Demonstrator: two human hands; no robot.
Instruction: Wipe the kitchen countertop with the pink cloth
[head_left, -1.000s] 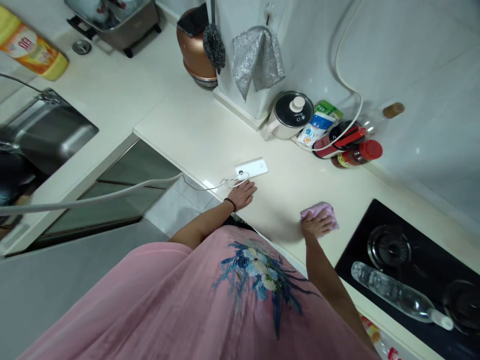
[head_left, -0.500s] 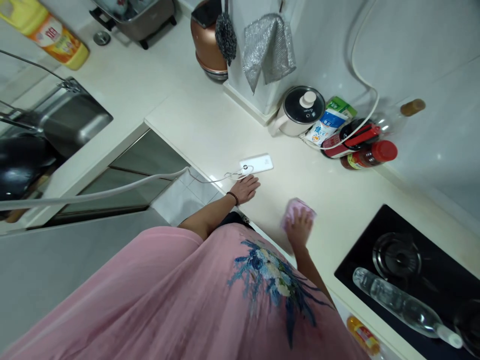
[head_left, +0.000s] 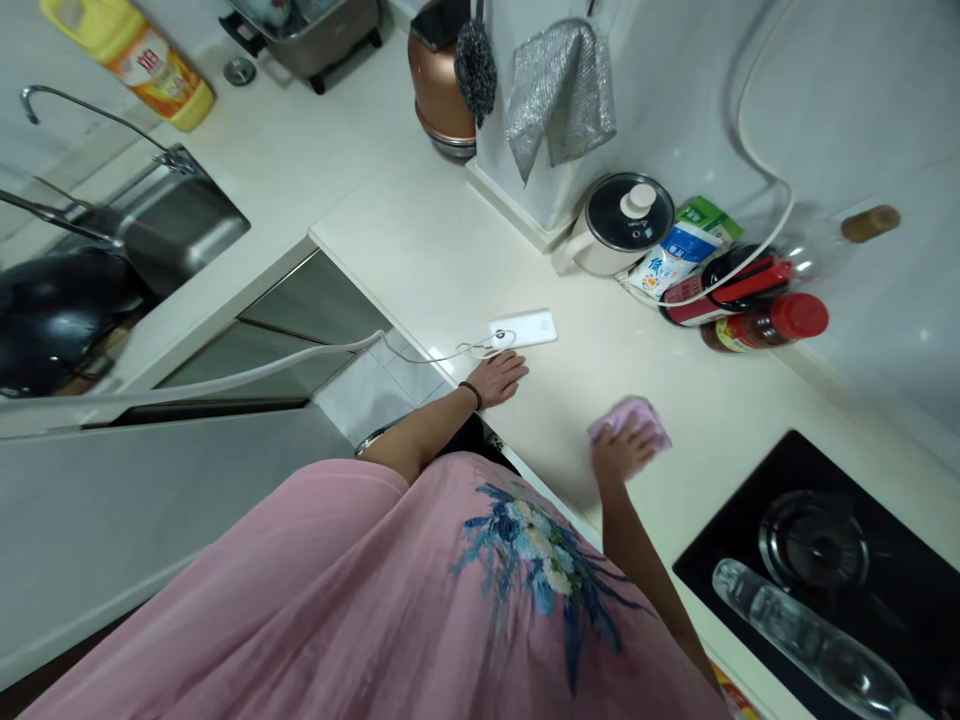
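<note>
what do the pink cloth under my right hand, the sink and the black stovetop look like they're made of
The pink cloth looks like soft, matte fabric, judging by its loose creases; the fiber isn't clear. The sink is probably stainless steel with a satin sheen, given its gray color and blurred highlights. The stovetop seems smooth and evenly black, perhaps glass, possibly coated metal.

The right hand [head_left: 622,453] lies on a pink cloth [head_left: 636,411].
</note>
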